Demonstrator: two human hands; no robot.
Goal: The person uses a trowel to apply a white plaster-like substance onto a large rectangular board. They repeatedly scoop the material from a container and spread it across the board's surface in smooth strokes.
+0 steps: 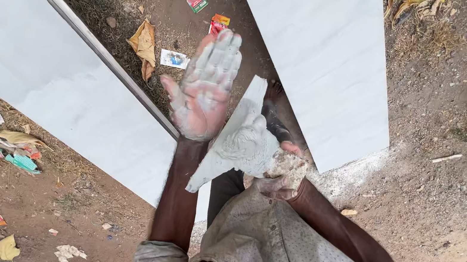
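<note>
My left hand [206,88] is raised with its fingers spread, palm coated in white dust, holding nothing. It hovers just left of a white carved stone piece [241,138], a slab with a rounded relief figure, which stands tilted on edge against my lap. My right hand [281,176] is curled around a rough beige rubbing block [289,165] pressed against the carving's lower right side.
Two large white stone slabs lie on the dirt ground, one at the left [33,56] with a grey metal edge, one at the upper right [322,52]. Scattered wrappers and dry leaves [145,44] litter the soil. White powder [354,171] is spread beside the right slab.
</note>
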